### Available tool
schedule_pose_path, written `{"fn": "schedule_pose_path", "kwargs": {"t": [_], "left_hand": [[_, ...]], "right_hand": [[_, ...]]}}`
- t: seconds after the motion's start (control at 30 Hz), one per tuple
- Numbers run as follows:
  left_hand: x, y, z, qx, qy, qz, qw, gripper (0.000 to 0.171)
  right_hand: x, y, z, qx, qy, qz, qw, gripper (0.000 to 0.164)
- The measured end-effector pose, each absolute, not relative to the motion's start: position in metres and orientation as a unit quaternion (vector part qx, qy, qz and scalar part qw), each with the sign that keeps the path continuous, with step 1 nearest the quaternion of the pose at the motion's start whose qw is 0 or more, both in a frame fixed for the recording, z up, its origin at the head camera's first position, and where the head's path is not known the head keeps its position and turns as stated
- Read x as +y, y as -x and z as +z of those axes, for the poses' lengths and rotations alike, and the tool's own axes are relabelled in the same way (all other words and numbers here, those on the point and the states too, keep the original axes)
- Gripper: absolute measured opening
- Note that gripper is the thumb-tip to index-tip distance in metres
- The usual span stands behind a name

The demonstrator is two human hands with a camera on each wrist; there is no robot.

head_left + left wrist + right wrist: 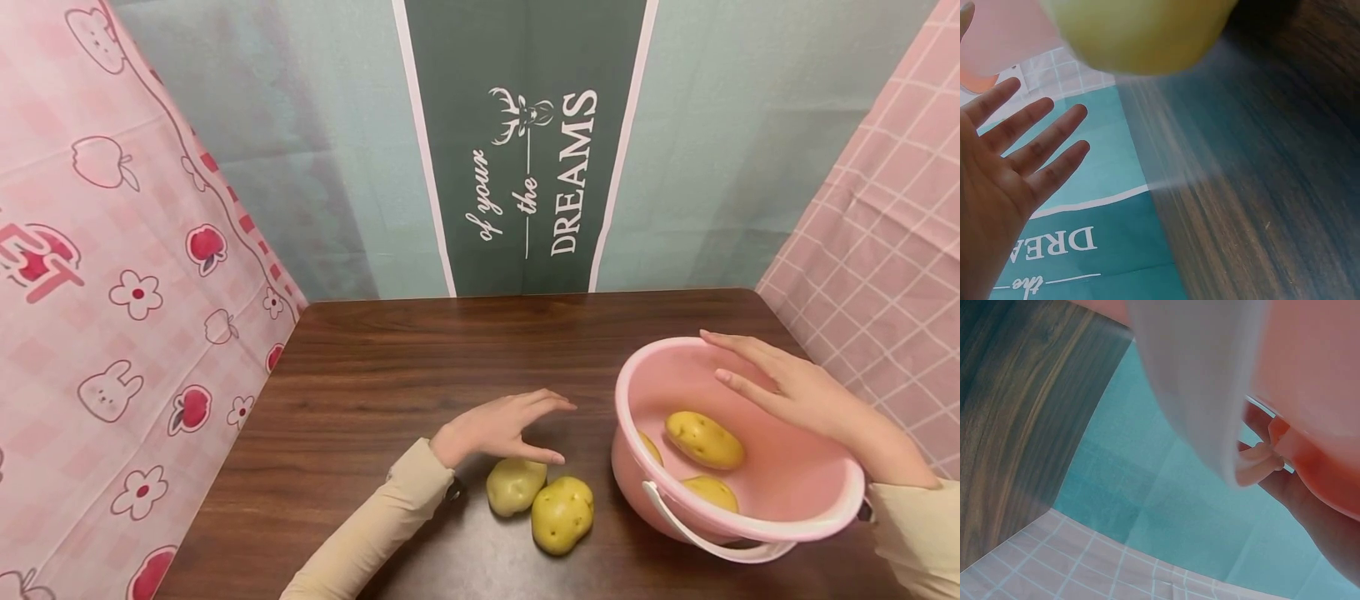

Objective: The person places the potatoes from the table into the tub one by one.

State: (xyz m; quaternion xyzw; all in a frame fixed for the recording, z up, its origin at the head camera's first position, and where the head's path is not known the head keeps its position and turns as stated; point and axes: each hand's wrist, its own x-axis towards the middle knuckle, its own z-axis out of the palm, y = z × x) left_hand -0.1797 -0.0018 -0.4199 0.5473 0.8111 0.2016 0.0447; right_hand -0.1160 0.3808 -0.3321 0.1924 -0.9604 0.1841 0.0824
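My left hand (498, 427) hovers just beyond two potatoes on the table, its fingers extended and thumb apart, holding nothing. A paler potato (516, 487) lies nearest that hand, touching or nearly touching a yellow potato (562, 515). The left wrist view shows the open palm (997, 187), with a potato (1141, 37) looming close at the top. On the right, a pink bucket (810, 532) contains an oblong potato (705, 440) and parts of two others. Across its far right rim lies my right hand (806, 396), fingers straight; whether it bears on the rim I cannot tell.
The bucket's white handle (750, 553) hangs down its near side. Dark wood tabletop (360, 375) extends left of and behind the potatoes. Fabric hangings surround it: pink printed cloth (150, 358) left, green cloth (517, 50) behind, pink checked cloth (892, 233) right.
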Motion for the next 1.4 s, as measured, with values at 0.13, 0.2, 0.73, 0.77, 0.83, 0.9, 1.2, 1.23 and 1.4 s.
{"fn": "schedule_pose_path", "kwargs": {"t": [0.13, 0.2, 0.73, 0.77, 0.83, 0.9, 1.2, 1.23, 1.4], "left_hand": [[-0.004, 0.178, -0.420, 0.809, -0.550, 0.202, 0.048, 0.071], [-0.004, 0.177, -0.421, 0.808, -0.551, 0.203, 0.048, 0.070], [-0.008, 0.175, -0.432, 0.809, -0.551, 0.195, 0.058, 0.072], [-0.009, 0.175, -0.432, 0.808, -0.552, 0.196, 0.057, 0.071], [-0.009, 0.174, -0.432, 0.808, -0.554, 0.194, 0.056, 0.071], [-0.010, 0.173, -0.432, 0.807, -0.556, 0.191, 0.058, 0.070], [-0.016, 0.168, -0.436, 0.811, -0.551, 0.181, 0.080, 0.070], [-0.017, 0.168, -0.437, 0.811, -0.551, 0.180, 0.080, 0.070], [-0.019, 0.167, -0.442, 0.811, -0.554, 0.175, 0.074, 0.069]], "right_hand": [[0.381, 0.116, -0.332, -0.960, -0.193, 0.185, 0.082, 0.060], [0.381, 0.116, -0.332, -0.960, -0.193, 0.185, 0.081, 0.060], [0.381, 0.115, -0.330, -0.962, -0.181, 0.190, 0.072, 0.060], [0.381, 0.115, -0.330, -0.962, -0.182, 0.190, 0.073, 0.060], [0.381, 0.115, -0.330, -0.962, -0.183, 0.190, 0.074, 0.060], [0.380, 0.115, -0.330, -0.962, -0.184, 0.190, 0.074, 0.060], [0.380, 0.114, -0.330, -0.962, -0.181, 0.193, 0.071, 0.059], [0.380, 0.114, -0.330, -0.962, -0.182, 0.193, 0.071, 0.059], [0.380, 0.114, -0.330, -0.961, -0.183, 0.191, 0.074, 0.059]]}}
